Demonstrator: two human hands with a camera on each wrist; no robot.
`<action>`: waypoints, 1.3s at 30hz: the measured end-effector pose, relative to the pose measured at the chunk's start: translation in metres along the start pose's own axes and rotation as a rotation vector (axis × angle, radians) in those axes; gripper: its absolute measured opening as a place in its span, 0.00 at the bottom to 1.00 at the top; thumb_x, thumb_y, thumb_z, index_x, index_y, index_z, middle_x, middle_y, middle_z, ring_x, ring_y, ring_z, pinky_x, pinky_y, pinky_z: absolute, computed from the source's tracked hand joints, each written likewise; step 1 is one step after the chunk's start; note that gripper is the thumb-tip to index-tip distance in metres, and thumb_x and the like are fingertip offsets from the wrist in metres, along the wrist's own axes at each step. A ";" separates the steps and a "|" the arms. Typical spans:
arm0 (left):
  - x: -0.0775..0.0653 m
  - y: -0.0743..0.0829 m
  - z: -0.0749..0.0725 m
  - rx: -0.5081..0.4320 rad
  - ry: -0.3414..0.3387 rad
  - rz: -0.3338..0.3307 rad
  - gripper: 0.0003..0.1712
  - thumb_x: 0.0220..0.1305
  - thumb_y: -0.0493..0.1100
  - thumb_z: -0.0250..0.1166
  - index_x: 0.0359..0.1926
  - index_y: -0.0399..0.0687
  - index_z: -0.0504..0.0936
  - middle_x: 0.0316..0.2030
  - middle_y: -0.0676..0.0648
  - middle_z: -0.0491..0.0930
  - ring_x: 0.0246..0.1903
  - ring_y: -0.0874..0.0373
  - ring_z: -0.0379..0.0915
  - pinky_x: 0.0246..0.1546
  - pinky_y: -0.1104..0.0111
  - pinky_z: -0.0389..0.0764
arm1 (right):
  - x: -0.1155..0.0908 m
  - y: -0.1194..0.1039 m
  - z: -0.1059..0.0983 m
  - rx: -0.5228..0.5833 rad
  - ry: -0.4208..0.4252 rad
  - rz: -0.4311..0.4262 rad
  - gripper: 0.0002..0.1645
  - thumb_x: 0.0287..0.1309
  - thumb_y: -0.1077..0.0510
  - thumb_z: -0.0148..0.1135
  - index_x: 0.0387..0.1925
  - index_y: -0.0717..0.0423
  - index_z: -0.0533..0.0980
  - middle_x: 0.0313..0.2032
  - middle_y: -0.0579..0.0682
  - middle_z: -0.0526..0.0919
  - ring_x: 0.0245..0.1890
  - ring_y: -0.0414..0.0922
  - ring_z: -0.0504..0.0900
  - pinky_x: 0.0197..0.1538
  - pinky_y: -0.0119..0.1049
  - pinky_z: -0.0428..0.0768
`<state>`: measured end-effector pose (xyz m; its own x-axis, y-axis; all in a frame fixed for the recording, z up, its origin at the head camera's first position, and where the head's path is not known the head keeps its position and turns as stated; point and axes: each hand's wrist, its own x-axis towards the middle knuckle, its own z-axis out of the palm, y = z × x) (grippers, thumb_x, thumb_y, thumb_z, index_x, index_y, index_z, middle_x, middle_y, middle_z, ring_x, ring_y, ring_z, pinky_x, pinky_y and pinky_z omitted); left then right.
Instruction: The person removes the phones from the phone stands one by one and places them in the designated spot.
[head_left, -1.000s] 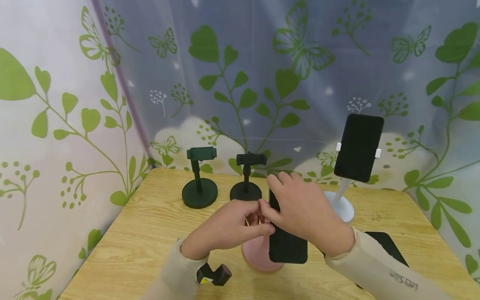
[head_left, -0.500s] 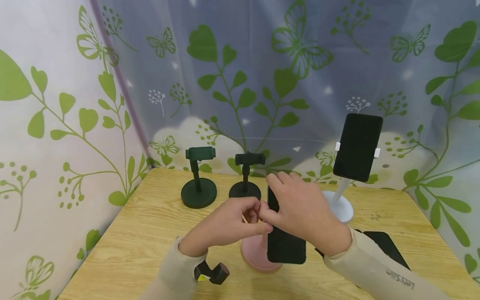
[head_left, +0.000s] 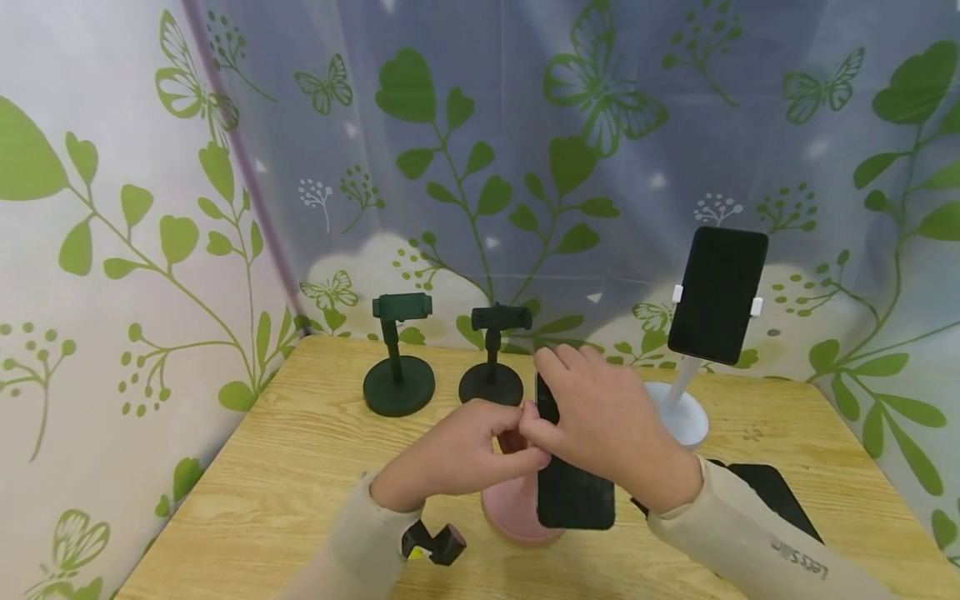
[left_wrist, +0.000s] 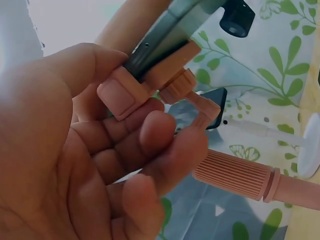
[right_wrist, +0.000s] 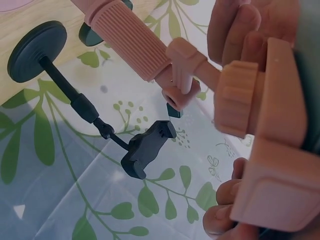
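Note:
In the middle of the head view, a black phone [head_left: 576, 496] sits tilted at the clamp of a pink phone stand [head_left: 517, 515]. My left hand [head_left: 465, 454] pinches the phone's left edge and the clamp, thumb in front and fingers curled behind. Over the phone's upper part lies my right hand [head_left: 607, 421], gripping it with the thumb on the front side and fingers over the far edge. The left wrist view shows the pink clamp end [left_wrist: 122, 95] hooked at the phone's edge. Close up in the right wrist view is the clamp's back [right_wrist: 282, 95] with its joint.
A dark green phone stand [head_left: 399, 387] and a black phone stand [head_left: 491, 385] stand at the back. At the back right, a white stand [head_left: 682, 412] bears another phone [head_left: 718, 296]. Another dark phone [head_left: 776, 496] lies by my right sleeve. Patterned cloth [head_left: 480, 167] hangs behind the table.
The left hand and wrist have shifted very slightly. Both hands stay at the phone and the pink clamp; the other stands have not moved.

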<state>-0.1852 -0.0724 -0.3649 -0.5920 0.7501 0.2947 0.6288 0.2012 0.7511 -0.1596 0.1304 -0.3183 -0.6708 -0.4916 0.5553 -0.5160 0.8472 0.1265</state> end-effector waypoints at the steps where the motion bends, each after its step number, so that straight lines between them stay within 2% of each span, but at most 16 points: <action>1: 0.000 0.000 0.000 0.011 0.007 0.008 0.06 0.73 0.50 0.66 0.38 0.58 0.86 0.29 0.63 0.82 0.30 0.69 0.78 0.31 0.70 0.81 | 0.000 0.000 0.000 0.001 0.002 -0.002 0.14 0.53 0.49 0.61 0.31 0.52 0.69 0.22 0.43 0.62 0.18 0.43 0.58 0.17 0.33 0.55; 7: 0.002 -0.001 0.000 0.026 0.035 0.052 0.05 0.72 0.48 0.67 0.37 0.58 0.87 0.28 0.63 0.82 0.29 0.70 0.78 0.31 0.71 0.80 | 0.001 0.001 -0.003 0.016 -0.009 -0.008 0.13 0.51 0.49 0.61 0.32 0.52 0.70 0.21 0.43 0.61 0.18 0.42 0.58 0.17 0.33 0.55; 14: 0.004 -0.003 -0.003 -0.024 0.006 0.091 0.08 0.73 0.44 0.65 0.35 0.53 0.87 0.27 0.59 0.83 0.29 0.69 0.78 0.30 0.70 0.81 | 0.005 0.001 -0.006 0.028 -0.055 -0.006 0.14 0.52 0.50 0.64 0.29 0.51 0.68 0.21 0.43 0.60 0.18 0.41 0.57 0.19 0.32 0.54; 23: 0.001 -0.005 -0.009 -0.032 -0.039 0.104 0.09 0.74 0.43 0.66 0.32 0.53 0.83 0.25 0.59 0.81 0.28 0.68 0.78 0.32 0.69 0.81 | 0.006 -0.001 -0.008 0.062 -0.089 0.007 0.15 0.51 0.50 0.64 0.29 0.49 0.66 0.21 0.42 0.60 0.19 0.41 0.59 0.19 0.32 0.55; 28: 0.001 -0.006 -0.010 -0.024 -0.054 0.100 0.07 0.74 0.41 0.66 0.34 0.51 0.84 0.27 0.57 0.82 0.27 0.69 0.77 0.28 0.71 0.78 | 0.005 0.001 -0.007 0.072 -0.102 0.020 0.16 0.51 0.50 0.64 0.29 0.49 0.65 0.21 0.42 0.60 0.19 0.41 0.59 0.19 0.32 0.54; 34: -0.001 -0.004 -0.009 -0.032 -0.055 0.054 0.08 0.74 0.42 0.65 0.33 0.52 0.83 0.28 0.58 0.82 0.28 0.69 0.77 0.29 0.71 0.78 | 0.003 0.001 -0.007 0.088 -0.109 0.035 0.15 0.51 0.50 0.64 0.28 0.48 0.65 0.21 0.42 0.60 0.19 0.41 0.59 0.19 0.32 0.55; 39: -0.001 -0.003 -0.010 -0.020 -0.069 0.057 0.08 0.74 0.42 0.65 0.34 0.52 0.83 0.28 0.58 0.82 0.29 0.70 0.78 0.31 0.71 0.80 | 0.002 0.002 -0.008 0.097 -0.130 0.053 0.14 0.52 0.50 0.63 0.30 0.48 0.66 0.21 0.42 0.61 0.19 0.40 0.60 0.19 0.32 0.55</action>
<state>-0.1911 -0.0798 -0.3614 -0.5191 0.8015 0.2969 0.6498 0.1445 0.7462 -0.1577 0.1322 -0.3101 -0.7581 -0.4742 0.4476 -0.5233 0.8520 0.0164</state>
